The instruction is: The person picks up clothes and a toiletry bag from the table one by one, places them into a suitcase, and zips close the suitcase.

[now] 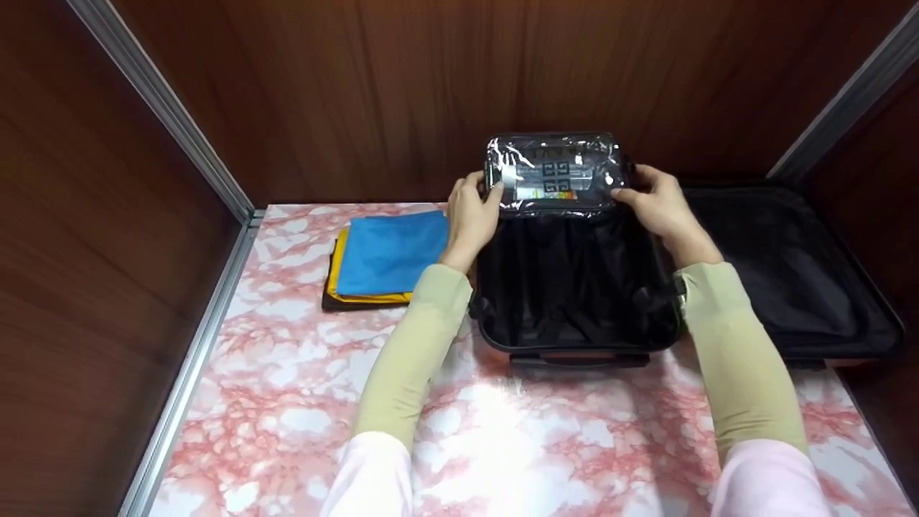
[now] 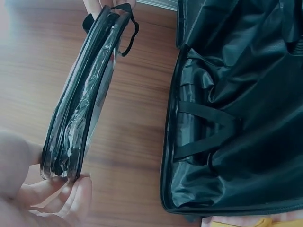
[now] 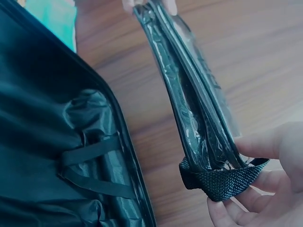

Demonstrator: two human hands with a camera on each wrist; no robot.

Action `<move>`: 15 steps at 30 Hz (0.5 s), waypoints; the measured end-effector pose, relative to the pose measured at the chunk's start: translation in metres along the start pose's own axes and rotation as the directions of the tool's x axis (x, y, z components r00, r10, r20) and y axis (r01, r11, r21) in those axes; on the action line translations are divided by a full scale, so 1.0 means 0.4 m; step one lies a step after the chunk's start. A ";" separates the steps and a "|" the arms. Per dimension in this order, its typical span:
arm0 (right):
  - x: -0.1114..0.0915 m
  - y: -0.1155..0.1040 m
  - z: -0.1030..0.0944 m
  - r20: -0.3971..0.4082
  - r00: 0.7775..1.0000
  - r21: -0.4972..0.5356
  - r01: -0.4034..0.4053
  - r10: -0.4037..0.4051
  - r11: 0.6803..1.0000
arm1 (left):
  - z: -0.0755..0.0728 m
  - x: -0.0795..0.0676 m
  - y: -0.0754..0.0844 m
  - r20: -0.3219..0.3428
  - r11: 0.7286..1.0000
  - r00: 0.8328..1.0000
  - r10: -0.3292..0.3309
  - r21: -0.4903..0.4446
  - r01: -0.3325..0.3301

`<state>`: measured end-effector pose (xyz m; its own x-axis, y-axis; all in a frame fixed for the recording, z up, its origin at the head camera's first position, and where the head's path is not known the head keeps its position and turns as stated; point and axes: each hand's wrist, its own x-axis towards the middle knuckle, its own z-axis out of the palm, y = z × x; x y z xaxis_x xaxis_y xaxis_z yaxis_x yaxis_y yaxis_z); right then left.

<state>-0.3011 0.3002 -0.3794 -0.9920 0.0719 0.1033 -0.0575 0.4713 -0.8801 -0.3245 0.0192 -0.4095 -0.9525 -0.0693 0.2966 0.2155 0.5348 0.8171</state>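
Observation:
Both hands hold a clear plastic toiletry bag [image 1: 599,161] with black piping over the far end of an open black suitcase [image 1: 567,287]. Through its clear front show a dark square logo and small items. The left hand [image 1: 474,215] pinches one short end, thumb on the front; in the left wrist view its fingers [image 2: 78,198] curl under the bag's edge. At the other end the right hand [image 1: 664,205] grips near a woven black strap [image 3: 222,184], thumb on the front face. In the right wrist view the bag's zipped side [image 3: 189,104] faces the camera.
Left of the suitcase lies a stack of folded cloths, blue [image 1: 391,251] on top, yellow [image 1: 337,266] and a dark one below. The suitcase's other half [image 1: 782,266] lies to the right. Brown wood-look panels [image 1: 431,93] enclose the pink-and-white marbled tabletop [image 1: 287,402].

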 end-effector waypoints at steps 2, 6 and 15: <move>0.007 0.000 -0.009 0.003 1.000 0.011 -0.012 0.012 1.000 | 0.004 0.008 0.007 0.006 1.000 1.000 -0.006 -0.016 0.006; 0.019 0.003 -0.024 0.001 1.000 0.036 -0.020 0.020 0.999 | 0.016 0.023 0.015 0.017 1.000 1.000 -0.004 -0.028 0.005; 0.041 0.016 -0.037 0.032 0.995 0.125 -0.101 0.097 0.987 | 0.051 0.035 0.010 0.019 0.996 0.998 -0.061 -0.060 0.062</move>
<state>-0.3160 0.3174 -0.3767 -0.9960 0.0895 0.0023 0.0291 0.3481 -0.9370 -0.3416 0.0376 -0.4121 -0.9677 -0.0860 0.2368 0.1685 0.4778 0.8621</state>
